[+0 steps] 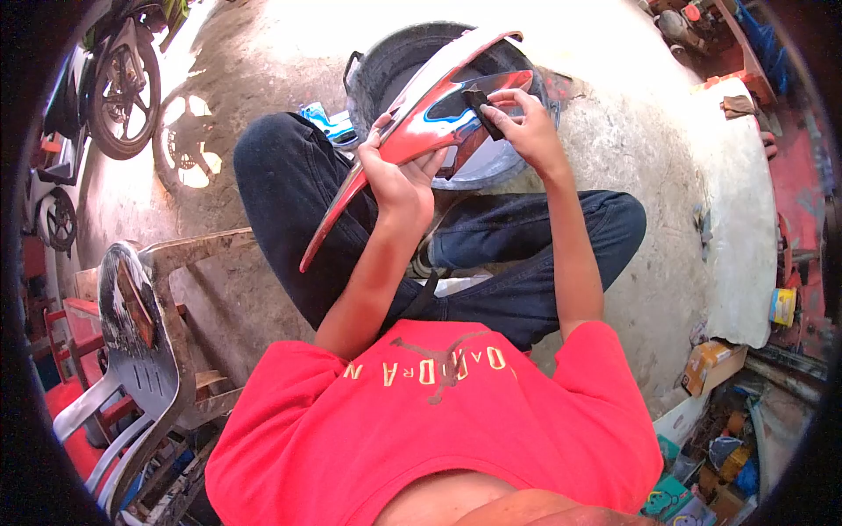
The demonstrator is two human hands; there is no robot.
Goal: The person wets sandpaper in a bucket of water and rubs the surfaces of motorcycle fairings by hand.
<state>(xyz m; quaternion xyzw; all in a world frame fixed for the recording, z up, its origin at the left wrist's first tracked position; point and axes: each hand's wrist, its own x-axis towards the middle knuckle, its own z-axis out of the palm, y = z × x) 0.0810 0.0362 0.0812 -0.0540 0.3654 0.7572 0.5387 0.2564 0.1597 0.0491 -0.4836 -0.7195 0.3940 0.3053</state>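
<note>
- Sunlit concrete floor (649,131), motorcycle wheel (125,96) upper left
- Glossy, tapering red-and-white panel (417,138) over a dark tub (379,74)
- Left hand (399,180): grip closed round panel; right hand (529,133): pinching black pad (482,116)

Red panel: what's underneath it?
The dark tub, left trouser leg and left hand show beneath the red panel; what it covers inside the tub is hidden.

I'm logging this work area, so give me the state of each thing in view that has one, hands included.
Left hand: gripping the panel
Right hand: gripping the pad
Panel: glossy, held tilted, partly over the basin
Pad: held at the panel's face
Basin: uncovered, contents unclear
Motorbike wheel: upright
Chair: stained
</note>
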